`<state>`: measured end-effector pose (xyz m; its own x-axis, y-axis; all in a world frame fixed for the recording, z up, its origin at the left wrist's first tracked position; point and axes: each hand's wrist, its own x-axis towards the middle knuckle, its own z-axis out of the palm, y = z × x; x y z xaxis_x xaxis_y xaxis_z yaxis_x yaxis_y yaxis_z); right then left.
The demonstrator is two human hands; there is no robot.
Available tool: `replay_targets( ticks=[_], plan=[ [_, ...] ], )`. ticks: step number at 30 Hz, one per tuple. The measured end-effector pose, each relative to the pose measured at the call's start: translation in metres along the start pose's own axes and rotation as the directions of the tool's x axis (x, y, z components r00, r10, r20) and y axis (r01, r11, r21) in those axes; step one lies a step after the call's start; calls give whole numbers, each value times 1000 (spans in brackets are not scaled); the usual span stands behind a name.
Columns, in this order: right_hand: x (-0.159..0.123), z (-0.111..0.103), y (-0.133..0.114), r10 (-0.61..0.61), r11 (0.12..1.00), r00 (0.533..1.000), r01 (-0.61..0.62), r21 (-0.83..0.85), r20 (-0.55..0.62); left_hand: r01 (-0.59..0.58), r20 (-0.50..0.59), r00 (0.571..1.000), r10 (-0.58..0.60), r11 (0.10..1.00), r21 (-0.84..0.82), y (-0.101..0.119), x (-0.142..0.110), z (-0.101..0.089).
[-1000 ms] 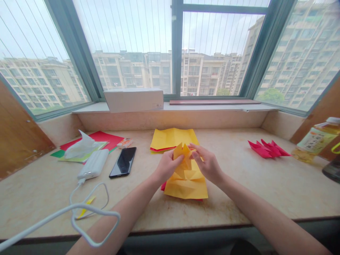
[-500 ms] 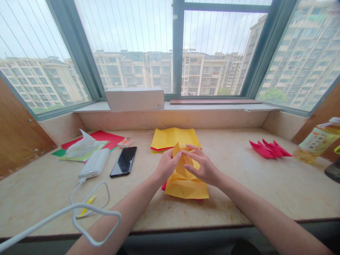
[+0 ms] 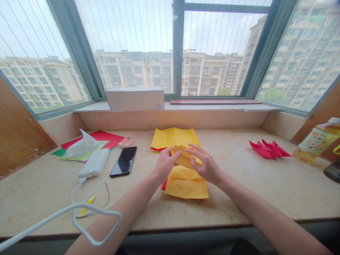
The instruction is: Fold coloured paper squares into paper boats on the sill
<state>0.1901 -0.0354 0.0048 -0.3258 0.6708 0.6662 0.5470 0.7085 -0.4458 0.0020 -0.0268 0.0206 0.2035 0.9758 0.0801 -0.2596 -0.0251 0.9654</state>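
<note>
- Left hand (image 3: 165,164): pinches left side of folded yellow paper piece (image 3: 183,156).
- Right hand (image 3: 208,164): fingers spread at its right side.
- Position: piece is above creased yellow paper sheet (image 3: 187,186), on beige stone-patterned counter (image 3: 233,202).

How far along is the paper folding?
Done, it seems: the red shapes, folded and set off to the right. In hand: a partly folded yellow piece, between the left hand and right hand. Apparently left: the creased paper nearer the person and the stack behind, both lying mostly flat. Whether all of it is needed, I can't tell.
</note>
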Motion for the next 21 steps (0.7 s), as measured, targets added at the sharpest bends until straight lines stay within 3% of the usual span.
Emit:
replay_targets(
  ticks=[4,9,15,21],
  plan=[
    [1,-1,4,22,999,996,-26,-44,-82,6,-8,1000,-6,999,-39,1,1,-2],
    [0,4,10,106,994,989,-107,4,-103,5,-42,999,-8,998,-64,4,2,-2],
    [2,6,14,248,966,955,-231,115,-166,7,30,999,-10,995,98,5,-3,1],
    [7,1,18,244,970,954,-235,70,-176,-19,127,992,-6,981,192,-3,1,1]
  ],
)
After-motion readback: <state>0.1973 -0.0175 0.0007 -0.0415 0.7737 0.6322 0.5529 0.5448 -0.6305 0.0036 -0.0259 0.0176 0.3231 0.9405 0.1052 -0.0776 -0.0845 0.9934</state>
